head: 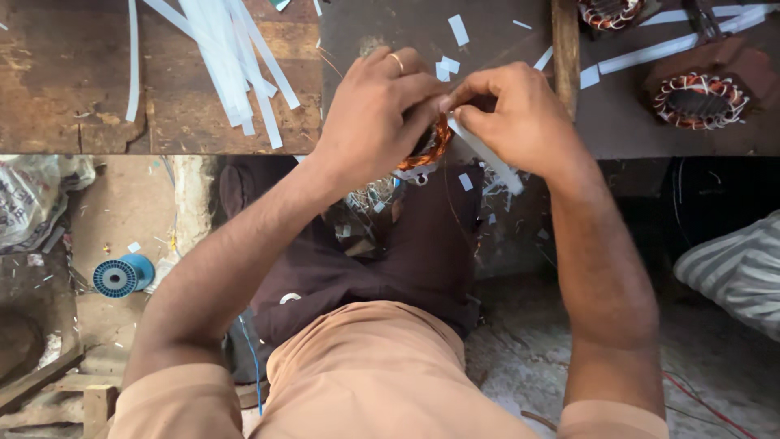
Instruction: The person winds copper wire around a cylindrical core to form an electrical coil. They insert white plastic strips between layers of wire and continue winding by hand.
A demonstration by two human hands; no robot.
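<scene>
Your left hand [375, 114] grips one copper-wire coil [432, 145]; your right hand [512, 110] pinches one white paper strip [487, 158] beside it; two wound stators [700, 99] sit farther right of that coil.

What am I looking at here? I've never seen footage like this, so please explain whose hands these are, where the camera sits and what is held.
One camera, worn on a person's head, looks down at their own arms and lap. The left hand grips a coil of copper wire at the edge of a worn wooden bench. The right hand pinches a white strip against the coil. More white strips and two wound motor cores lie on the bench; a blue spool sits on the floor.
</scene>
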